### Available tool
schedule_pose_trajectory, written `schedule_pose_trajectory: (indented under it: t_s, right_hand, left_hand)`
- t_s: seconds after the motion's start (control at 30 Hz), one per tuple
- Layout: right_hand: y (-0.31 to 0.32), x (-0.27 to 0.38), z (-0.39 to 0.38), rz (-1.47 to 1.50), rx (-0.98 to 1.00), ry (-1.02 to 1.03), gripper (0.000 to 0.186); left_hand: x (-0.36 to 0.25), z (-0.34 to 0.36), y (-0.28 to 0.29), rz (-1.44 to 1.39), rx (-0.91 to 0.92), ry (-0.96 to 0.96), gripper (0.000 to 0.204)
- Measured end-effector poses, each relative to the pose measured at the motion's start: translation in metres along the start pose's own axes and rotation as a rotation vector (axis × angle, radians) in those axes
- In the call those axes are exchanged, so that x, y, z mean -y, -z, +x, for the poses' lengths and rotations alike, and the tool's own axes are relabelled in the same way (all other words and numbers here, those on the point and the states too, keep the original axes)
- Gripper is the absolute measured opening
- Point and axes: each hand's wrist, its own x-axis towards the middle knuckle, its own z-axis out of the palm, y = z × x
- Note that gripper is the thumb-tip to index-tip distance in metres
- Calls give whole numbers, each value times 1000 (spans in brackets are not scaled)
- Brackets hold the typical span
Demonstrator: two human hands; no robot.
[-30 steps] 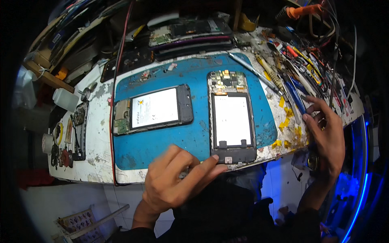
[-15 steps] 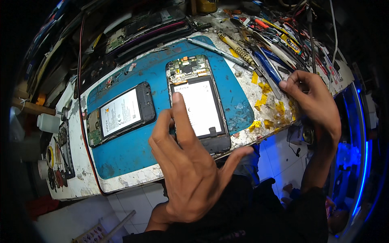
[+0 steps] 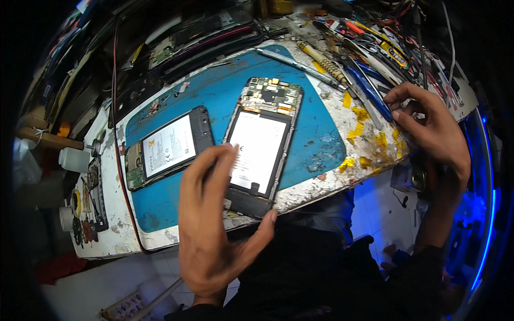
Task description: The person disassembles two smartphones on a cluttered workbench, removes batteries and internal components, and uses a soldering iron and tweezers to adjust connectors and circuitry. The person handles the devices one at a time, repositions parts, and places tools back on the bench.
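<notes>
The opened phone point(image 3: 266, 188) in front of you lies slantwise, its upper part over the blue mat point(image 3: 316, 155) and its lower end by the worktop's point(image 3: 305, 195) front edge; a careless nudge there could tip it off. Your left hand point(image 3: 217, 219) is spread at that end, fingers along the left side and over the battery point(image 3: 257, 152), thumb at the bottom right corner; you may be gripping the frame, but I cannot tell. Pressing hard with those fingertips could dent the battery, and a slipping thumb might let the phone swing. Your right hand point(image 3: 423, 125) is half curled at the end of a blue tool point(image 3: 369, 93), and whether it is pinched I cannot tell; a tool dragged across the bare circuit board point(image 3: 270, 96) could scratch or short it. The battery is a flat, glossy white rectangle in a matt black frame, the board a jagged patch of green, gold and metal. The mat looks rubbery, stained and round-cornered, the worktop's white surface chipped and grimy, with crinkled yellow scraps point(image 3: 353, 132) on it. Nearby lie a slim silver rod point(image 3: 300, 68) and a ribbed, cream-coloured handle point(image 3: 318, 60).
</notes>
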Motion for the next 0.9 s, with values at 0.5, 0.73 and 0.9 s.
schedule_pose_trajectory:
  t_s: [0.5, 0.73, 0.9]
  right_hand:
    - [6, 12, -32, 142, -276, -179, 27]
    - [-44, 28, -71, 1009, 117, 504, 28]
    - [-115, 75, -80, 894, -162, 400, 32]
  left_hand:
    - [6, -3, 5, 120, 76, -79, 38]
    - [10, 7, 4, 87, 97, -104, 43]
    - [13, 7, 8, -10, 137, -105, 53]
